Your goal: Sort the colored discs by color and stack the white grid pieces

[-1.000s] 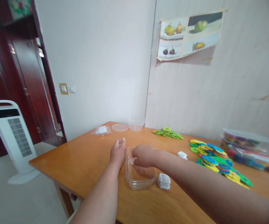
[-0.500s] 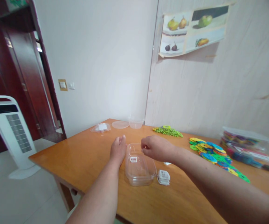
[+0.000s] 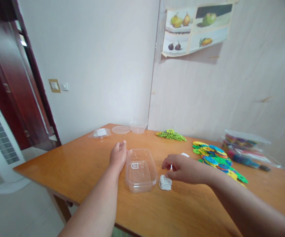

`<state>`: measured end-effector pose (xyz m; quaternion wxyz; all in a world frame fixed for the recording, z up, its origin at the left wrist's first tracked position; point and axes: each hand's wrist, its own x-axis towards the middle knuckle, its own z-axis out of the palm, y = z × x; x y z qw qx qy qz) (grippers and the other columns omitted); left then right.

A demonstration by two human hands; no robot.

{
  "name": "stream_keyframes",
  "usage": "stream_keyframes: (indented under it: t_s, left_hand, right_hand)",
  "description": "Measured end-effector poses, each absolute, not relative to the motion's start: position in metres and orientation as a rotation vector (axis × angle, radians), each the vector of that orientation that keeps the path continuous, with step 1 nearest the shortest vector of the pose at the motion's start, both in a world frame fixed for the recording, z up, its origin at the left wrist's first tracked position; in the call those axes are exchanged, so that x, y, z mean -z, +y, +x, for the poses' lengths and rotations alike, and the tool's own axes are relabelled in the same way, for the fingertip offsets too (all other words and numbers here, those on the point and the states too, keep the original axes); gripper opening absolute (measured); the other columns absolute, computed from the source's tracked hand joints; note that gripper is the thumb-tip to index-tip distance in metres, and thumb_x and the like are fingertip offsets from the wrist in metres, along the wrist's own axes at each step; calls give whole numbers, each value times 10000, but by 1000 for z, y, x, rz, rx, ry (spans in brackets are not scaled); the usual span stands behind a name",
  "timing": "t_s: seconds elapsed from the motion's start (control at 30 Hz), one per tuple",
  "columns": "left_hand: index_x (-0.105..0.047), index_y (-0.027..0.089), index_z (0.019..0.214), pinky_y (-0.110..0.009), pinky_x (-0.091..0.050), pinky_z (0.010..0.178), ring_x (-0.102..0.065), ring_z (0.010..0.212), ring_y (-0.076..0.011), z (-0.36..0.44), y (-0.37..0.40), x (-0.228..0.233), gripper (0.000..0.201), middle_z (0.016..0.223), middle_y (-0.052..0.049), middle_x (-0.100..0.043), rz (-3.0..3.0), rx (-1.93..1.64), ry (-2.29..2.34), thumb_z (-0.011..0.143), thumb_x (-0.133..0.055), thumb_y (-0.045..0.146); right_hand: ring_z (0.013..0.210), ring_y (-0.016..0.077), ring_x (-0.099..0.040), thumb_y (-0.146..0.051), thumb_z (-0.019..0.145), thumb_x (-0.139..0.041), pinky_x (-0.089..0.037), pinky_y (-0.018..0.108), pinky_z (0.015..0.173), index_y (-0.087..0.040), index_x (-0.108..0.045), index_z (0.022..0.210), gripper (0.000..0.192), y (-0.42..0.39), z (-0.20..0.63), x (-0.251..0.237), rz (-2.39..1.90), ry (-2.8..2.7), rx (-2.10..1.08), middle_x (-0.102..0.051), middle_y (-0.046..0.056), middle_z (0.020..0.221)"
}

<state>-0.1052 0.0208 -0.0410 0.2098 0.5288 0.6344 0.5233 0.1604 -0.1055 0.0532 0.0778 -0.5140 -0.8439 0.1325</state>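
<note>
Out of the clear tub (image 3: 140, 171) comes the right hand (image 3: 182, 168), fingers curled loosely over the white stack (image 3: 165, 182), gripping nothing clearly. Left hand (image 3: 118, 155) rests open against the tub's side.

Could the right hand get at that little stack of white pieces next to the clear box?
Probably yes. The right hand hovers just above and beside the stack of white pieces, with nothing between them. The left hand rests against the far side of the clear box, out of the way.
</note>
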Motion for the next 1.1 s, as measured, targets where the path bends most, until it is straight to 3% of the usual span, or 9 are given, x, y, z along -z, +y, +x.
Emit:
stream_keyframes:
  t_s: [0.2,0.6,0.8,1.1]
  left_hand:
    - [-539,220,669,-265,-366,579,-601,636,-190,-105,21,41,423,636,-24,-657,1465,-1465,1757,864,-413,574]
    - [-530,216,665,-266,-360,572,-597,622,-184,-106,21,41,429,629,-24,-652,1467,-1465,1749,858,-412,581]
    - [-524,216,653,-266,-363,583,-592,620,-178,-105,18,40,442,637,-24,-651,1485,-1479,1724,866,-400,582]
    - [-538,214,671,-281,-361,589,-588,631,-192,-104,12,35,453,651,-29,-655,1477,-1462,1726,880,-376,583]
  right_hand:
    - [833,177,-584,-401,735,-664,-428,249,682,-253,-679,1075,371,-111,162,-49,-1510,-2615,-443,-657,30,1003]
    - [753,147,-567,-271,755,-616,-411,237,643,-206,-679,957,221,-109,159,-49,-1491,-2479,-513,-651,20,878]
    - [712,123,-553,-305,821,-570,-435,227,618,-187,-617,1040,253,-102,153,-54,-1398,-2224,-624,-609,4,807]
    - [639,111,-595,-193,788,-533,-438,200,559,-186,-532,824,37,-81,110,-64,-1174,-2215,-874,-587,-28,694]
